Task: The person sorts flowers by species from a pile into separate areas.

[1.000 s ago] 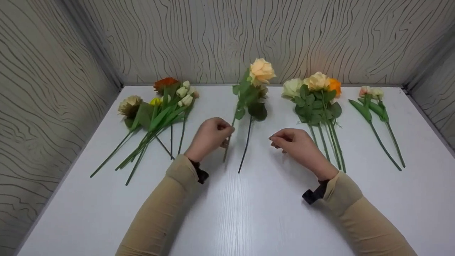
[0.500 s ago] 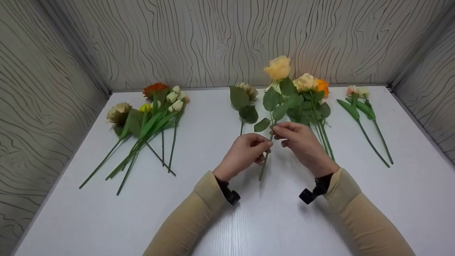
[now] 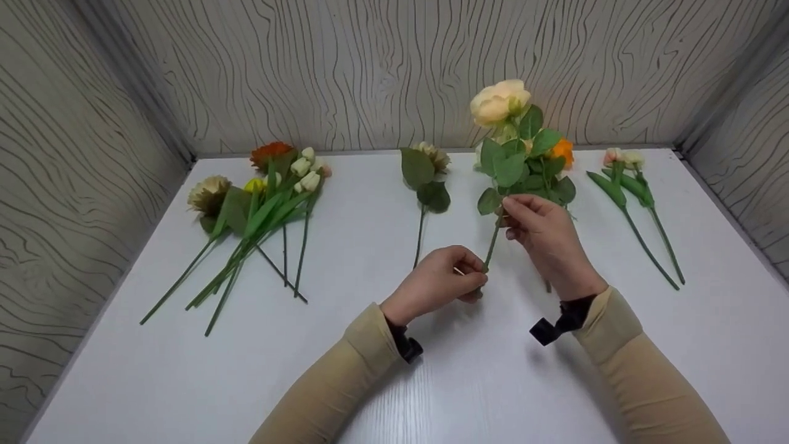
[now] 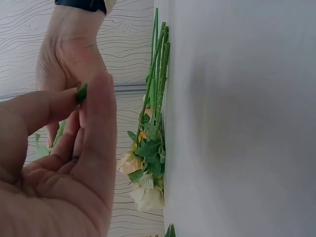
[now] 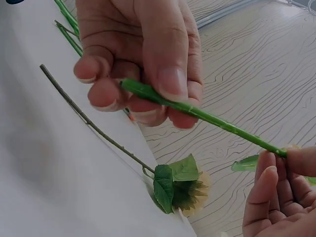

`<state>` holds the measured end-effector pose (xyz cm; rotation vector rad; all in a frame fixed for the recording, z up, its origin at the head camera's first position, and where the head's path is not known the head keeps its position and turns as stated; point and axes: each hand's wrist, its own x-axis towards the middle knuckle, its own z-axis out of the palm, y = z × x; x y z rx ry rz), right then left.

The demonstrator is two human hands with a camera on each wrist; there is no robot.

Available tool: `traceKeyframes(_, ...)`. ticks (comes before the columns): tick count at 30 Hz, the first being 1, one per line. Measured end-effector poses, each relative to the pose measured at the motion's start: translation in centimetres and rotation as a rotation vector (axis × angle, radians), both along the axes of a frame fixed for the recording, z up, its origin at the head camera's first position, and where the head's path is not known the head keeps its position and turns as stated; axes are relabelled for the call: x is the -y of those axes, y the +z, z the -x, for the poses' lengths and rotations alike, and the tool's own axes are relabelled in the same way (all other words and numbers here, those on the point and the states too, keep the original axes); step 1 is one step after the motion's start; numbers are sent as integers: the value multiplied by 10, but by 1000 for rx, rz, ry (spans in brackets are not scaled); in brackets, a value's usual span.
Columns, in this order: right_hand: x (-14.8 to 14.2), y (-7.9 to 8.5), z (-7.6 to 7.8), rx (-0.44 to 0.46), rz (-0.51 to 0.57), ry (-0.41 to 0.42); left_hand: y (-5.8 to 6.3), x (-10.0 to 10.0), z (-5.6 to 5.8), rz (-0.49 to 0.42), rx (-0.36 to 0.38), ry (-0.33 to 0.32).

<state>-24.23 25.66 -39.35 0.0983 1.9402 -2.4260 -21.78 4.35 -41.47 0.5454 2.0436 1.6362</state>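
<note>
Both hands hold one peach rose (image 3: 500, 102) upright, leaning a little right, its bloom in front of the back wall in the head view. My left hand (image 3: 437, 277) pinches the bottom of its green stem (image 3: 493, 243) between thumb and fingers. Higher up, just under the leaves, my right hand (image 3: 548, 237) pinches the same stem. In the right wrist view the bare stem (image 5: 232, 128) runs between the two hands, its cut end showing past the left thumb. The left wrist view shows only a short green bit (image 4: 81, 94) between the left fingertips.
A single beige flower (image 3: 434, 157) lies mid-table, left of the rose. Roses, one of them orange (image 3: 562, 151), lie behind the right hand. Two tulips (image 3: 635, 191) lie far right. White tulips (image 3: 302, 169), a red flower (image 3: 271, 154) and others lie left.
The left hand carried the rose rightward from mid-table. The right hand, holding nothing at first, came to the stem and moved up it, while the left hand moved down to the stem's end.
</note>
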Motion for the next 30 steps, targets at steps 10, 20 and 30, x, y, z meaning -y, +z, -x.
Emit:
traceKeyframes(10,8,-4,-1,-1,-103,40,2,3,-1,74,-139,57)
traceKeyframes(20,-67,9,19,3,-570,-35,-1,-16,-27,720,-1033,-258)
traceKeyframes(30,-100,-13,25,120,-816,75,-8,-30,-53,825,-1154,-457)
